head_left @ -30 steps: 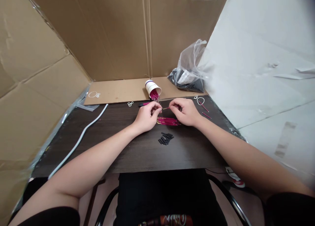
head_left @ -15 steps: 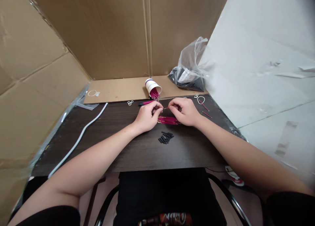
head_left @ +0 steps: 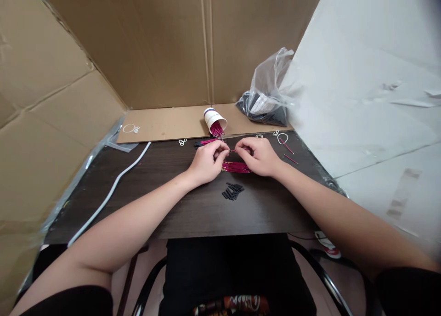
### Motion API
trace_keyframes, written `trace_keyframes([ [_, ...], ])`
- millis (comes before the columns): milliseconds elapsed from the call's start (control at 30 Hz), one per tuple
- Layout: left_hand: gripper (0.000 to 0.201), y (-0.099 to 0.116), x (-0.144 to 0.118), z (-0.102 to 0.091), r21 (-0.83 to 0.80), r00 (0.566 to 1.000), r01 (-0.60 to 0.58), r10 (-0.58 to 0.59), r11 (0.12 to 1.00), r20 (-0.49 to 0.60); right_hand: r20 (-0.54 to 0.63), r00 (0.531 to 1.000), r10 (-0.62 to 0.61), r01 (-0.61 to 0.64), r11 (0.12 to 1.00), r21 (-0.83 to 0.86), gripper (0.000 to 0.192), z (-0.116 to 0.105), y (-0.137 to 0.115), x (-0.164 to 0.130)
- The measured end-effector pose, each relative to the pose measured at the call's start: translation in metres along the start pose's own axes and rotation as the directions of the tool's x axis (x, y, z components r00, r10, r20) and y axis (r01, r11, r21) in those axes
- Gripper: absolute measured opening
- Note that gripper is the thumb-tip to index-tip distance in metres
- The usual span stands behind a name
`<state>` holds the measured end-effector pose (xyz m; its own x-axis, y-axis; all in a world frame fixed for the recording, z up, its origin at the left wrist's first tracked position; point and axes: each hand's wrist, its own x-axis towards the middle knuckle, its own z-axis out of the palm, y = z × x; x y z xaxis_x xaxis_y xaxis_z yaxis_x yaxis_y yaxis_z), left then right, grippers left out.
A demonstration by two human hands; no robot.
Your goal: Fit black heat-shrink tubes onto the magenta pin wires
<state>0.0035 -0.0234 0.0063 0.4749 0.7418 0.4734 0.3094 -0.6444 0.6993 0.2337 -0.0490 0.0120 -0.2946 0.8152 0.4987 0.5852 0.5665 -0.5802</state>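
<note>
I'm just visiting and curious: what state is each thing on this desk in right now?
Left hand: pinched shut on the thin pink wire.
Right hand: pinched on the same thin pink wire.
Paper cup: tipped over, pink wires spilling out.
Plastic bag: open, crumpled.
Black tubes: loose pile.

- Left hand [head_left: 206,162] and right hand [head_left: 260,156] pinch one thin magenta wire [head_left: 234,150] between their fingertips.
- Magenta wire bundle [head_left: 236,167] lies beneath them; black sleeves [head_left: 233,191] at six o'clock.
- Tipped paper cup [head_left: 214,121] at twelve o'clock.
</note>
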Motion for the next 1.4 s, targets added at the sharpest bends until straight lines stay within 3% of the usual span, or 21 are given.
trace_keyframes([
  [667, 0.007, 0.001, -0.001, -0.001, 0.020, 1.000, 0.021, -0.021, 1.000, 0.012, -0.005, 0.999, -0.036, 0.036, 0.999, -0.003, 0.020, 0.001, -0.001, 0.000],
  [833, 0.027, 0.003, -0.001, -0.003, 0.075, 0.996, -0.085, 0.086, 0.994, -0.009, -0.005, 0.998, -0.059, 0.059, 0.998, 0.026, 0.020, 0.002, 0.000, 0.000],
  [1000, 0.010, 0.000, -0.001, -0.003, 0.160, 0.985, -0.166, 0.171, 0.973, -0.017, 0.068, 0.997, -0.030, 0.026, 0.998, 0.051, 0.023, 0.003, -0.002, -0.001],
  [1133, 0.009, -0.004, 0.004, -0.012, 0.249, 0.987, -0.149, 0.159, 0.957, -0.018, 0.087, 0.995, 0.055, -0.055, 0.998, 0.000, 0.018, -0.003, 0.005, -0.001],
  [1233, 0.006, -0.011, 0.013, -0.025, 0.348, 0.988, -0.101, 0.135, 0.932, -0.074, 0.013, 0.994, 0.105, -0.103, 0.989, -0.104, 0.040, -0.010, 0.015, 0.001],
  [1300, 0.005, -0.017, 0.018, -0.032, 0.416, 0.989, -0.049, 0.100, 0.908, -0.104, 0.003, 0.992, 0.124, -0.122, 0.984, -0.130, 0.034, -0.015, 0.019, 0.002],
  [1400, 0.009, -0.025, 0.023, -0.038, 0.484, 0.996, 0.018, 0.028, 0.875, -0.088, 0.109, 0.989, 0.100, -0.086, 0.989, -0.120, 0.016, -0.018, 0.018, 0.003],
])
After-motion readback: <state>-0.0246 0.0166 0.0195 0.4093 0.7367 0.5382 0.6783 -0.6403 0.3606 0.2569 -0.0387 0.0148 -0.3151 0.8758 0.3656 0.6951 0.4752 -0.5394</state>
